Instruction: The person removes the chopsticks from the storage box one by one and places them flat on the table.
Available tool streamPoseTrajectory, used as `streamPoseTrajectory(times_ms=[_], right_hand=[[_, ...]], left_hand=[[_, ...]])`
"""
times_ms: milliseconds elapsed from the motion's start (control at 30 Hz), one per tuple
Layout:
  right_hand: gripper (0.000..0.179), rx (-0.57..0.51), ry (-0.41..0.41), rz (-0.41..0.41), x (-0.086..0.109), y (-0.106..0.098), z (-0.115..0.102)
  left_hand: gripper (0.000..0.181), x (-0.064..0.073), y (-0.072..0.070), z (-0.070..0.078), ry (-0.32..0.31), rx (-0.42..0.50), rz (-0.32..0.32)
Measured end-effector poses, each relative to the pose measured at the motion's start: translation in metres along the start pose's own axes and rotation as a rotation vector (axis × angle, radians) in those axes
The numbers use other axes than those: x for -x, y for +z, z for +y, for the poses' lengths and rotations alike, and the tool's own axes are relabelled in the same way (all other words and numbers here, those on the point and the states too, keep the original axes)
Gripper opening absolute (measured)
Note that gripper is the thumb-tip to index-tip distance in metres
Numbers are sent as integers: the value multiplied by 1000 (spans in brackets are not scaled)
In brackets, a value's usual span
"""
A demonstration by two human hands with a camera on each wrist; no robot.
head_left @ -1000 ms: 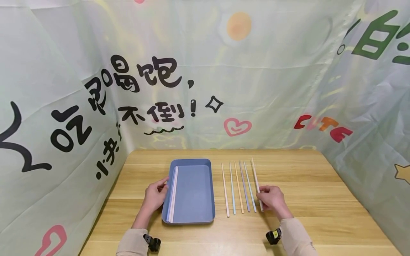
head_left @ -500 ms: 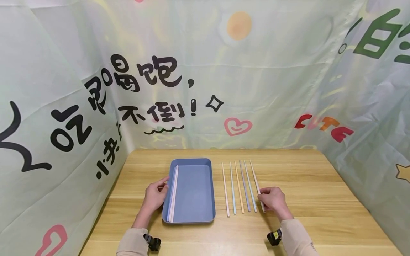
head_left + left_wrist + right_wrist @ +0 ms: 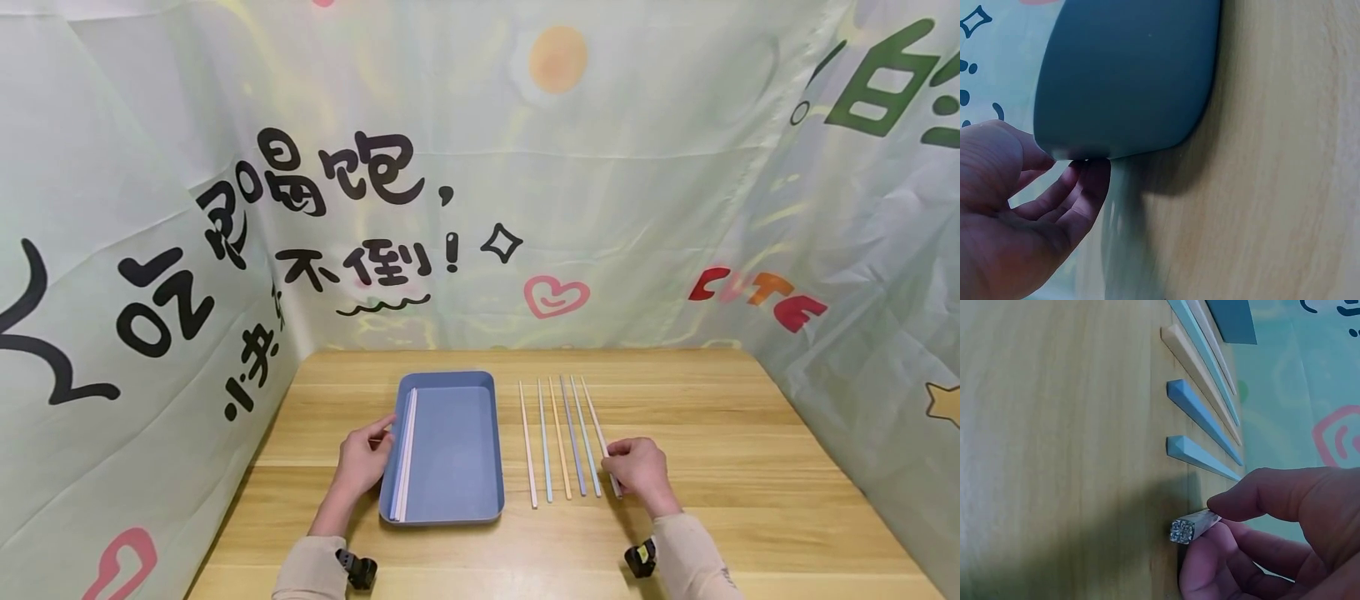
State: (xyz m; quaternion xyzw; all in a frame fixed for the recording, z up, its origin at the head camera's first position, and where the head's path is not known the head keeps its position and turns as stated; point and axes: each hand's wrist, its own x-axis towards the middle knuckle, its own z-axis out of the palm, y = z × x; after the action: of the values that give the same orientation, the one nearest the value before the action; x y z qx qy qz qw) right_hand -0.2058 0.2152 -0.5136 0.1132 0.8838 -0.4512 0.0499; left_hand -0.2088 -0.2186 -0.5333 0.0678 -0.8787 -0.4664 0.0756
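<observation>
On the table's right half, my right hand (image 3: 637,468) pinches a pale pinkish chopstick (image 3: 596,417) between thumb and fingers, near its thick end. The right wrist view shows that end (image 3: 1181,531) as square, with a silvery patterned face, close to the tabletop. My left hand (image 3: 363,463) holds the left rim of a blue tray (image 3: 498,450), its fingertips (image 3: 1094,172) against the outer wall. A few pink and lilac-blue chopsticks (image 3: 406,454) lie along the tray's left side. Left of the held one, several chopsticks lie in a row, among them a light blue one (image 3: 587,437).
The row also has a purple chopstick (image 3: 573,437), an orange one (image 3: 560,437), another light blue one (image 3: 544,442) and a pink one (image 3: 528,446). Printed cloth (image 3: 637,208) hangs behind and beside the wooden table (image 3: 712,433). Small black cameras sit at both wrists.
The far tip of the right hand's chopstick has swung left and lowered towards the row, while its near end shifted slightly right. The left hand and tray stay put.
</observation>
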Motion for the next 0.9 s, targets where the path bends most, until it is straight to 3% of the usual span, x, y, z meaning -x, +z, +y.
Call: streamPoseTrajectory(times_ms=[300, 500, 900], right_hand=[[31, 5, 18, 12, 0, 1, -2], [40, 2, 0, 9, 1, -2, -10], [45, -108, -9, -39, 2, 15, -36]], left_hand=[[39, 0, 0, -2, 0, 8, 0], [39, 1, 0, -1, 2, 17, -1], [39, 0, 0, 0, 4, 15, 9]])
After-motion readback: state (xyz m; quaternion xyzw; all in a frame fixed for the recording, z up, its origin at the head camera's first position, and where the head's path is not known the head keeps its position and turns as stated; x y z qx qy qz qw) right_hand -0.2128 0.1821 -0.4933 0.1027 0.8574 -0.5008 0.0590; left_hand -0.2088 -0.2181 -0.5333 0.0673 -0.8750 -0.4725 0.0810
